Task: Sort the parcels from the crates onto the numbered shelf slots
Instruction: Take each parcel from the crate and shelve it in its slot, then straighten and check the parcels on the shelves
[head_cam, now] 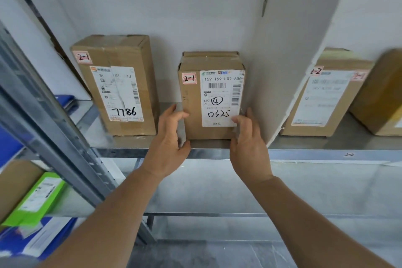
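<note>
A brown cardboard parcel (193, 113) tagged "2-1" and handwritten "0325" stands upright on the metal shelf (208, 151), near its front edge and against a white divider (280, 72). My left hand (168, 139) holds the parcel's lower left edge, fingers curled at the corner and thumb at the bottom. My right hand (248, 139) grips its lower right edge, thumb on the white label. A taller parcel (121, 85) tagged "2-1" and marked "7786" stands to the left on the same shelf.
Right of the divider stand a parcel tagged "2-2" (324, 98) and another brown box (382, 93). A grey shelf upright (54, 128) slants across the left. Beyond it lie a green package (34, 200), a brown box (15, 183) and blue items (43, 239).
</note>
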{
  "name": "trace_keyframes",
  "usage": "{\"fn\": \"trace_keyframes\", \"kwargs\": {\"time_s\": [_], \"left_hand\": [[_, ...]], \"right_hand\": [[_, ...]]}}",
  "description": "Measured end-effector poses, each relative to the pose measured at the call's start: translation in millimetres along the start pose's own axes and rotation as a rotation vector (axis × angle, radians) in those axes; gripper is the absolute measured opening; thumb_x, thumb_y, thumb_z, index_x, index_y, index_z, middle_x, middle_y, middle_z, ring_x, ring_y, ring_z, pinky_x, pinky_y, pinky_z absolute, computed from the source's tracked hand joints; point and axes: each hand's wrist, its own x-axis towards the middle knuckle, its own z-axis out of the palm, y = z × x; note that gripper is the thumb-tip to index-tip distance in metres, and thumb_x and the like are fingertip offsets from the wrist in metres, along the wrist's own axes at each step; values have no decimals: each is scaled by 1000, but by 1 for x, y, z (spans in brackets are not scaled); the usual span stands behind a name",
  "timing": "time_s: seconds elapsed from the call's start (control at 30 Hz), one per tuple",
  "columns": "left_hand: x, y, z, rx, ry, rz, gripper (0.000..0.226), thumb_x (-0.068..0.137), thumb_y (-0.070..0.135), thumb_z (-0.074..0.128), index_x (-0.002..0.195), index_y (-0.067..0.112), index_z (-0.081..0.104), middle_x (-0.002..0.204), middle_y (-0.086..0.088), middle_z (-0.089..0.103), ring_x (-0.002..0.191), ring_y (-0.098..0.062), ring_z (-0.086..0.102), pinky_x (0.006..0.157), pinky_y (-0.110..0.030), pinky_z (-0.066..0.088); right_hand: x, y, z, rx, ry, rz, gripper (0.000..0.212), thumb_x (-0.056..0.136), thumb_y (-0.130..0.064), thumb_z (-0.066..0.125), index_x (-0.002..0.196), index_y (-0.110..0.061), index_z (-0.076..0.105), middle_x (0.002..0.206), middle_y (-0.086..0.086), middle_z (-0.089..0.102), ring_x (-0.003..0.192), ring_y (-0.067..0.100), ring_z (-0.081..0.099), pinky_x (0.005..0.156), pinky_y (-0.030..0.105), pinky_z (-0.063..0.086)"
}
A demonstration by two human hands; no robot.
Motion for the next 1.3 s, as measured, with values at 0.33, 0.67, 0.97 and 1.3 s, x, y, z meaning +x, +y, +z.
{"fn": "trace_keyframes", "kwargs": {"time_s": [0.33, 0.67, 0.97, 1.3], "left_hand": [[-53, 78, -57, 320, -36, 58, 45, 81, 20, 70, 124, 19, 56, 132, 1, 57, 115, -17, 58, 93, -13, 34], [-36, 177, -156, 354, 122, 55, 50, 84, 25, 56, 134, 18, 52, 130, -6, 57, 114, -27, 56, 91, -30, 41], [5, 235, -192, 462, 232, 80, 52, 91, 17, 58, 141, 19, 42, 142, -2, 46, 131, -20, 41, 107, -34, 34], [34, 256, -203, 649, 374, 108, 61, 90, 33, 51, 146, 17, 34, 150, -13, 36, 138, -34, 33, 109, -46, 29]], "right_hand": [[-19, -70, -74, -270, -10, -287, 34, 55, 0, 82, 85, -9, 66, 100, 12, 68, 80, 31, 66, 55, 35, 57], [26, -174, -160, -299, 42, -471, 34, 45, -15, 82, 76, -14, 67, 74, 4, 62, 65, 25, 61, 50, 29, 47], [73, -204, -211, -235, 91, -589, 34, 48, -11, 82, 79, -12, 68, 77, 7, 63, 67, 27, 62, 55, 31, 50], [117, -210, -245, -371, 57, -581, 67, 79, -37, 70, 136, -11, 48, 139, 18, 47, 120, 34, 51, 93, 45, 46]]}}
